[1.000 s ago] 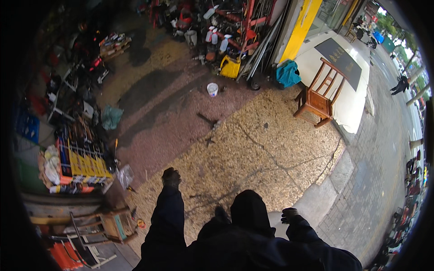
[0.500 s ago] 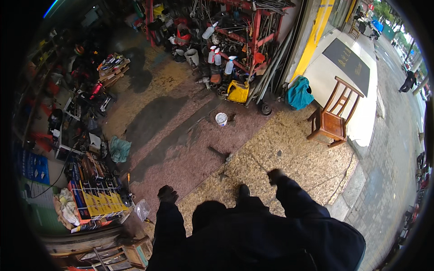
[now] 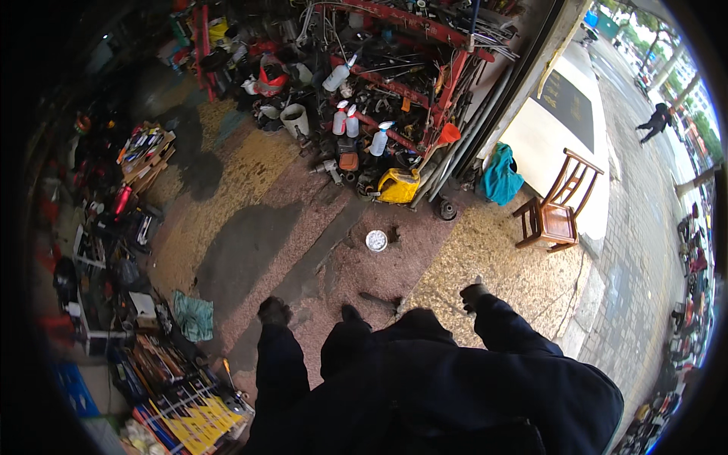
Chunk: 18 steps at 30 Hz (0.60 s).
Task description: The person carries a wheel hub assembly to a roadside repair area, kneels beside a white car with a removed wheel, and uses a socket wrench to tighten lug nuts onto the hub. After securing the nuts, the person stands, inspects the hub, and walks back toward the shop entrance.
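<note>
My left hand [image 3: 274, 311], looking dark and perhaps gloved, hangs in front of its sleeve above the reddish floor. Its fingers are too dark to make out. Over the yellowish floor on the right is my right hand [image 3: 473, 294], with a small tip sticking up from it; whether that is a finger or something held cannot be seen. A long dark tool [image 3: 379, 301] lies on the floor between the hands, partly covered by my knee. Beyond it stands a small white bucket [image 3: 376, 241] with pale contents. Neither hand touches these things.
A red rack [image 3: 447, 91] full of metal parts stands ahead, with spray bottles [image 3: 380, 140] and a yellow container [image 3: 399, 186] at its foot. A wooden chair [image 3: 557, 216] is at the right, near a teal cloth [image 3: 500, 174]. Boxes [image 3: 189, 413] crowd the lower left.
I have stepped forward: the dark tool and the bucket now lie closer to me. My other foot shows in front. A thin line by my right hand earlier no longer shows.
</note>
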Each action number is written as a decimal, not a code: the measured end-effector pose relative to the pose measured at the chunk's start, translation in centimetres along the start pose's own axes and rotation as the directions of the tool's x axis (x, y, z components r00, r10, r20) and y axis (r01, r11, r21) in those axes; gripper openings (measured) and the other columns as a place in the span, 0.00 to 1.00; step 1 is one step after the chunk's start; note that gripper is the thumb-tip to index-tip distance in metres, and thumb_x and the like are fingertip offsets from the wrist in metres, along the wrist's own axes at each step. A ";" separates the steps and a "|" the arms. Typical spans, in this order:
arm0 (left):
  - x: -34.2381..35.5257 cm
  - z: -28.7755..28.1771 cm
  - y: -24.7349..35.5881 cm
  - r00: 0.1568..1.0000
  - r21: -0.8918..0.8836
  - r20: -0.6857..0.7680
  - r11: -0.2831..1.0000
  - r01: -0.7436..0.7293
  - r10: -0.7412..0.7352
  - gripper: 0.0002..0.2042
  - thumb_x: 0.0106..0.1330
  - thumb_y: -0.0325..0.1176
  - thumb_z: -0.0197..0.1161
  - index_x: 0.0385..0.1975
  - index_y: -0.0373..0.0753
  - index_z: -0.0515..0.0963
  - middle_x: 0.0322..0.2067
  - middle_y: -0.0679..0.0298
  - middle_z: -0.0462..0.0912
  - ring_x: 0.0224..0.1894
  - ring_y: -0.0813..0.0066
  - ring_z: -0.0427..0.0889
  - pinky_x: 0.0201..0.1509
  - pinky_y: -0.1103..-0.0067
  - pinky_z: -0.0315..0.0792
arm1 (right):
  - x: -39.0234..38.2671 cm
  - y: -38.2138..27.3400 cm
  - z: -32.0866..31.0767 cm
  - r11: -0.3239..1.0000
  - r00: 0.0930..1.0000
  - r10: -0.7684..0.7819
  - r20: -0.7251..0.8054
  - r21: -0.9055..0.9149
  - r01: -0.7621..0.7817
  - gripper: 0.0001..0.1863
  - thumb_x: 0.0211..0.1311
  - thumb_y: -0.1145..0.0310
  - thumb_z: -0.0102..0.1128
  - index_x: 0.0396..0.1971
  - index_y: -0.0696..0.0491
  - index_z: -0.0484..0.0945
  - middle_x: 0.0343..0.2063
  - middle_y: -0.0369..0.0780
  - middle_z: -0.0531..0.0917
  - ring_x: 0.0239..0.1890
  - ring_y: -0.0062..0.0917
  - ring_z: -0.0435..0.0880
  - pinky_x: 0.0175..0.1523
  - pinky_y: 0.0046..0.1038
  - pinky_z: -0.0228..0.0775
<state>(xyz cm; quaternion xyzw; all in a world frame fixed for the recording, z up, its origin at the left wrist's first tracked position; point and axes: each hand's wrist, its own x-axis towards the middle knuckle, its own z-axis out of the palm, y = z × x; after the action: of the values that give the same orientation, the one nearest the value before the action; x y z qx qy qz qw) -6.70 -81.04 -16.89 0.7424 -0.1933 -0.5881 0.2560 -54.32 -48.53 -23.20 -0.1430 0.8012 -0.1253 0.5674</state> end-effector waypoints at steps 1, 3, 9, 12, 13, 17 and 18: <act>1.3 1.2 2.5 0.996 0.040 -0.049 0.997 -0.067 0.069 0.05 0.59 0.32 0.49 0.29 0.40 0.72 0.22 0.61 0.74 0.21 0.69 0.74 0.20 0.71 0.70 | -1.2 -0.1 1.2 0.914 0.974 0.224 -0.045 0.357 -0.194 0.13 0.55 0.61 0.56 0.34 0.56 0.73 0.26 0.45 0.78 0.22 0.36 0.80 0.21 0.39 0.72; 3.5 3.8 7.2 0.981 -0.047 0.092 0.985 -0.167 0.170 0.02 0.58 0.30 0.53 0.27 0.42 0.72 0.21 0.65 0.75 0.18 0.73 0.72 0.18 0.76 0.68 | -2.7 -1.3 2.7 0.874 0.964 0.263 -0.051 0.435 -0.215 0.15 0.57 0.58 0.53 0.33 0.56 0.72 0.23 0.44 0.77 0.20 0.36 0.79 0.18 0.38 0.71; 10.2 13.1 16.5 0.881 -0.164 0.374 0.955 -0.246 0.291 0.05 0.57 0.29 0.59 0.32 0.46 0.75 0.23 0.66 0.77 0.17 0.75 0.72 0.16 0.78 0.65 | 0.2 -8.7 3.9 0.793 0.928 0.368 -0.062 0.542 -0.278 0.11 0.56 0.64 0.56 0.34 0.54 0.75 0.24 0.44 0.78 0.19 0.35 0.79 0.19 0.36 0.72; 15.2 17.2 19.3 0.851 -0.160 0.482 0.976 -0.145 0.206 0.06 0.58 0.30 0.58 0.35 0.46 0.73 0.24 0.65 0.77 0.18 0.73 0.74 0.18 0.78 0.67 | 5.9 -13.4 3.0 0.784 0.945 0.323 -0.057 0.576 -0.234 0.11 0.55 0.63 0.56 0.33 0.54 0.74 0.23 0.43 0.78 0.19 0.35 0.79 0.20 0.36 0.72; 17.0 18.3 20.4 0.807 -0.179 0.571 0.982 -0.055 0.149 0.07 0.58 0.31 0.58 0.36 0.46 0.72 0.24 0.65 0.78 0.19 0.72 0.75 0.19 0.78 0.68 | 8.3 -15.5 2.6 0.779 0.947 0.320 -0.044 0.581 -0.236 0.11 0.55 0.62 0.56 0.32 0.54 0.74 0.23 0.43 0.78 0.19 0.35 0.79 0.20 0.36 0.73; 23.1 22.2 24.9 0.890 0.519 0.324 0.725 -0.452 0.322 0.07 0.56 0.28 0.59 0.35 0.44 0.73 0.25 0.64 0.77 0.19 0.72 0.75 0.18 0.78 0.69 | 15.8 -25.7 -1.7 0.722 0.961 0.255 0.108 0.639 -0.264 0.09 0.55 0.64 0.56 0.32 0.52 0.73 0.21 0.41 0.76 0.16 0.32 0.77 0.19 0.34 0.71; 23.7 23.3 26.4 0.929 0.345 0.302 0.884 -0.315 0.214 0.08 0.55 0.27 0.60 0.35 0.44 0.73 0.25 0.63 0.77 0.19 0.71 0.75 0.18 0.78 0.70 | 16.8 -28.4 -3.4 0.749 0.984 0.156 0.082 0.640 -0.172 0.08 0.55 0.65 0.56 0.33 0.51 0.73 0.20 0.40 0.76 0.16 0.31 0.76 0.19 0.34 0.71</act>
<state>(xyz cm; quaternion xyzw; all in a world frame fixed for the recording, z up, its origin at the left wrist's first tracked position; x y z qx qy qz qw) -23.46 -119.46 -23.32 0.6627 -0.4371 -0.5879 0.1556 -60.37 -80.97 -26.42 0.1299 0.7123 -0.3406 0.5998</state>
